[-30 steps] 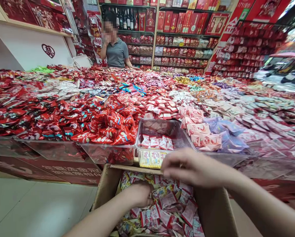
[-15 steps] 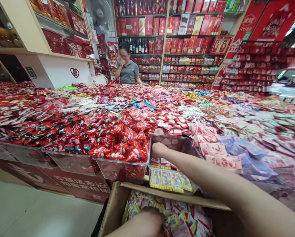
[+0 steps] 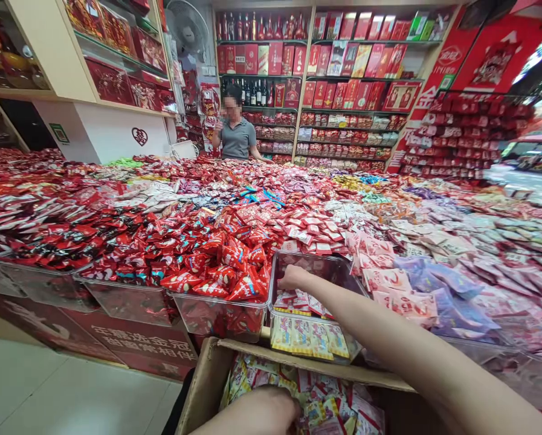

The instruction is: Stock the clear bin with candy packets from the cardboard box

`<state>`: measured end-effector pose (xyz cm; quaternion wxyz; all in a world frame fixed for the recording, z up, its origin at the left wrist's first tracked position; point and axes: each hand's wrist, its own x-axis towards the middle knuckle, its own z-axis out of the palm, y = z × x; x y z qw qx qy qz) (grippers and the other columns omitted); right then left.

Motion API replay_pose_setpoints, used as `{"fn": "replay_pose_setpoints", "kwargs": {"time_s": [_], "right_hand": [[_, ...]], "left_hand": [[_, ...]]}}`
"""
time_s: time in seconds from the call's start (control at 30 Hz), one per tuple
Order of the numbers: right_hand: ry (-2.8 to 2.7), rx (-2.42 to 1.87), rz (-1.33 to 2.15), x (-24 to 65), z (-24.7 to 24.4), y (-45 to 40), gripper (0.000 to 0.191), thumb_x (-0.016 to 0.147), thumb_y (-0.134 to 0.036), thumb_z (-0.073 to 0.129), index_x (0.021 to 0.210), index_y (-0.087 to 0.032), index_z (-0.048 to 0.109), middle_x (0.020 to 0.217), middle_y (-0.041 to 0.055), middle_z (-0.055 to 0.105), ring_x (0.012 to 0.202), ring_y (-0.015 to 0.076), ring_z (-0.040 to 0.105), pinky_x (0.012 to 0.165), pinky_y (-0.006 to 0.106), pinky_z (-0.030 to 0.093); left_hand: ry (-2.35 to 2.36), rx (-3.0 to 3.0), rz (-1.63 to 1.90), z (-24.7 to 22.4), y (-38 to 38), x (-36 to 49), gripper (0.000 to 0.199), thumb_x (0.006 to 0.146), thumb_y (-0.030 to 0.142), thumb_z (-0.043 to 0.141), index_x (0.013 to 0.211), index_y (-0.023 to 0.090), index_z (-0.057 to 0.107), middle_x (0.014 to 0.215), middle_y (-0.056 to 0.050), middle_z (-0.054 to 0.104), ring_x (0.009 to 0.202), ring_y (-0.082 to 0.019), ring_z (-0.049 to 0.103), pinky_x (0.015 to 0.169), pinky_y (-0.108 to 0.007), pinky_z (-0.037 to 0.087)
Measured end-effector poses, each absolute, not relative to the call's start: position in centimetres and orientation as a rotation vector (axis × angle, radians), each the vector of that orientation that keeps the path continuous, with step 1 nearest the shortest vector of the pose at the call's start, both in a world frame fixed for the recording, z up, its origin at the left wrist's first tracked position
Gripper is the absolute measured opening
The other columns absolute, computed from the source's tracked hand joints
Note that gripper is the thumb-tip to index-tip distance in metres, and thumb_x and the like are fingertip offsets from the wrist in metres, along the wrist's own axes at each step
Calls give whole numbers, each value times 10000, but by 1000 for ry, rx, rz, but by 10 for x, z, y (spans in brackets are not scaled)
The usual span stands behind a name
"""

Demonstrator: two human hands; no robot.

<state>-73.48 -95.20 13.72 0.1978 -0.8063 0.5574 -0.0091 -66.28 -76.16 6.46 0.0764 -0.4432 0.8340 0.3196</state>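
Note:
My right hand (image 3: pixel 294 277) is over the clear plastic bin (image 3: pixel 343 266), near its left wall, with its fingers curled downward. Whatever it may hold is out of sight. White, pink and yellow candy packets (image 3: pixel 309 337) show through the front of this bin, with more lying inside below the hand. Lower down, my left hand (image 3: pixel 271 406) is inside an open cardboard box (image 3: pixel 207 374), resting among loose packets (image 3: pixel 322 411) of the same look. Its fingers are hidden by the back of the hand and the packets.
Bins of red-wrapped sweets (image 3: pixel 234 266) adjoin on the left; pink packets (image 3: pixel 388 280) and purple bags (image 3: pixel 440 278) lie to the right. A wide candy display stretches back to shelves of boxes and bottles. One person in a grey shirt (image 3: pixel 238 138) stands behind the display.
My right hand stays in the bin, its fingers looking slightly less tucked in. The left hand remains in the box with little movement. The camera view has shifted slightly.

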Motion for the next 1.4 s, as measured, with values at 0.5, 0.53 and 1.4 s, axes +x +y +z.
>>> {"fn": "replay_pose_setpoints", "kwargs": {"time_s": [0.5,0.53,1.4], "right_hand": [[857,-2070,-866,-823,192,-763,449,668,-35,449,1075,-221,416,1063,42,517,970,142,479,857,268,371],[851,-2026,-854,-824,188,-762,459,665,-29,445,1081,-220,406,1062,43,515,970,143,480,859,270,374],[1450,-1555,-459,-774,157,-937,163,628,-25,591,600,-146,485,549,-12,547,560,110,575,541,216,511]], "left_hand": [[2875,-2092,2056,160,-752,-676,402,816,456,448,1130,206,433,875,-31,593,831,-182,557,747,-271,447],[2884,-2025,2093,157,-751,-677,377,818,440,457,1114,208,441,928,-35,583,865,-182,545,777,-274,436],[3173,-2122,407,87,-731,-571,183,807,195,487,958,234,583,776,-5,642,697,-130,603,645,-199,461]]}}
